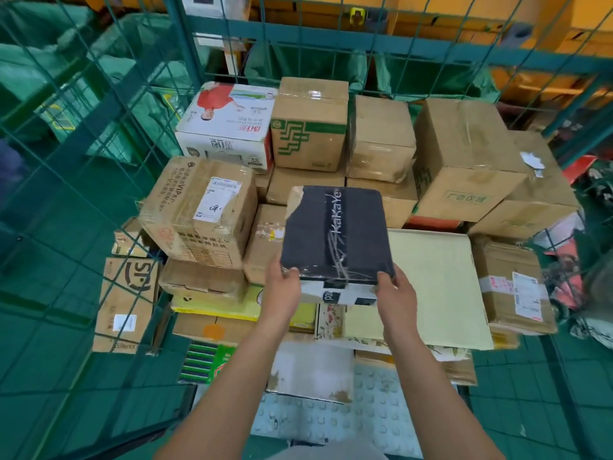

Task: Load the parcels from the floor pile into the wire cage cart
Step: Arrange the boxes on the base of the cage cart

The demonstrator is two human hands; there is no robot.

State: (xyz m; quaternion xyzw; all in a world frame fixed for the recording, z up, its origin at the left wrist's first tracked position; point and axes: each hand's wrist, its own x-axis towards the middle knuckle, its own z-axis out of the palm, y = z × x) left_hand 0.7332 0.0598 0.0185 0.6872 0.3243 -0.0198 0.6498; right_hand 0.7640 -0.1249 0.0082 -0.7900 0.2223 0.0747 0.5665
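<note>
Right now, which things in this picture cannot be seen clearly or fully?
All in the head view:
- Underside of the black parcel: faces away; the left hand and right hand cover its near corners.
- Lower boxes in the cage cart: buried under upper boxes.
- Label text on the taped box: too small and blurred.
- Floor pile: out of frame.
- Goods behind the cart: blurred, crossed by wire mesh.

I stand in a parcel sorting depot: a green wire cage cart (331,31) stacked with taped cartons (464,161) (most carry shipping labels), green mail sacks (49,78) slumped beyond the mesh.
</note>
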